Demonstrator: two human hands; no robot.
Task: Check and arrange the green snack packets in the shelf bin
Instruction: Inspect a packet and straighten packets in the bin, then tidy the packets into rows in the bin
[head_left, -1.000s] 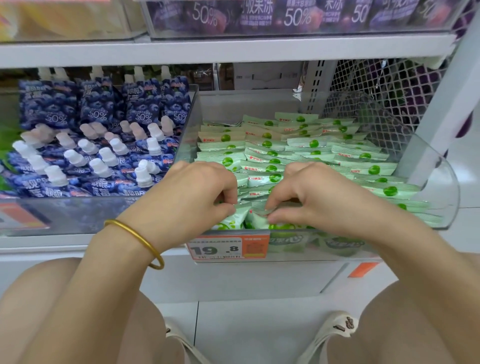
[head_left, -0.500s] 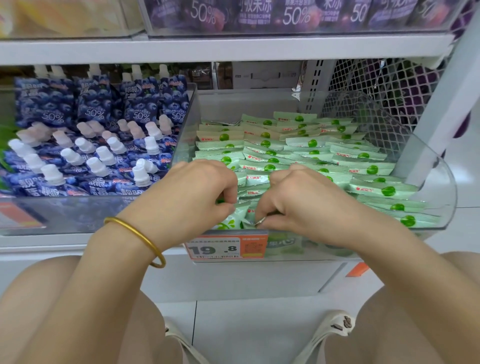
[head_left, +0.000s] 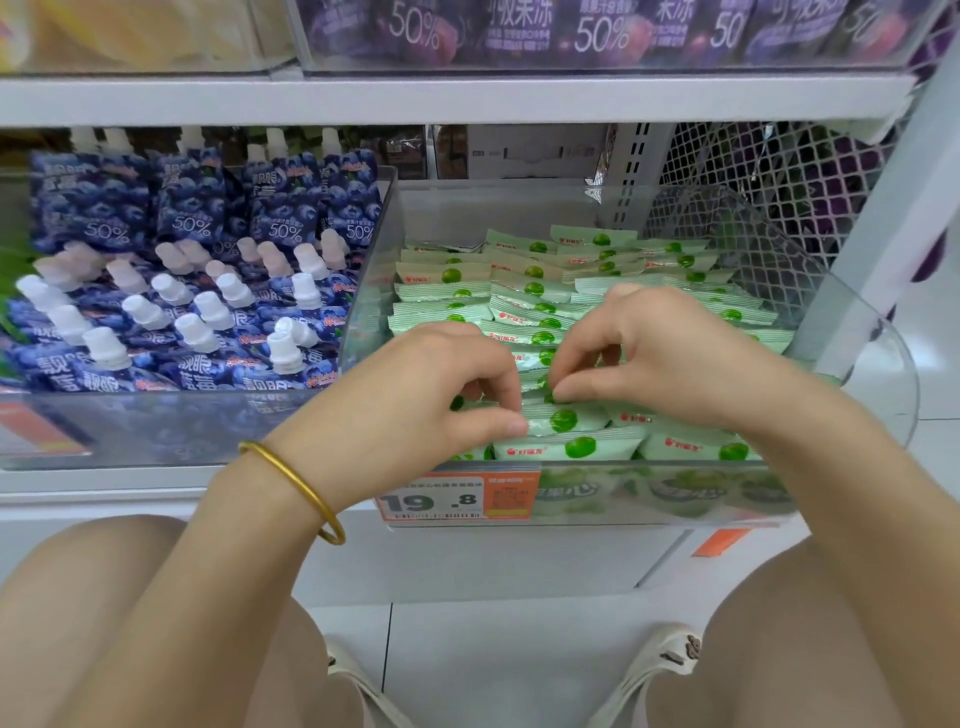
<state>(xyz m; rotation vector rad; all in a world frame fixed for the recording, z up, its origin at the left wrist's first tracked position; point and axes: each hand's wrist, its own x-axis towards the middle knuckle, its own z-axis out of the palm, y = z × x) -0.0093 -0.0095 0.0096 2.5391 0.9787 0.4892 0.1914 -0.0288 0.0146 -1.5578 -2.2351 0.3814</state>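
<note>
A clear plastic shelf bin (head_left: 852, 332) holds several pale green snack packets (head_left: 524, 291) stacked in rows, each with a green circle and red logo. My left hand (head_left: 415, 395), with a gold bangle on the wrist, pinches the edge of a front packet (head_left: 563, 418) between thumb and curled fingers. My right hand (head_left: 649, 358) reaches in from the right, its curled fingertips pinching the same front packets just beside the left hand. The hands hide the packets beneath them.
Left of the bin, a second clear bin (head_left: 156, 431) is full of blue spouted drink pouches (head_left: 197, 291). An orange price tag (head_left: 457, 499) reading 19.8 hangs on the bin front. Above, a white shelf (head_left: 467, 96) carries purple packs. A wire mesh panel (head_left: 769, 171) stands at the right.
Both hands have risen slightly and drawn closer together over the front packets. A front packet now lies upright with its face showing below my fingers.
</note>
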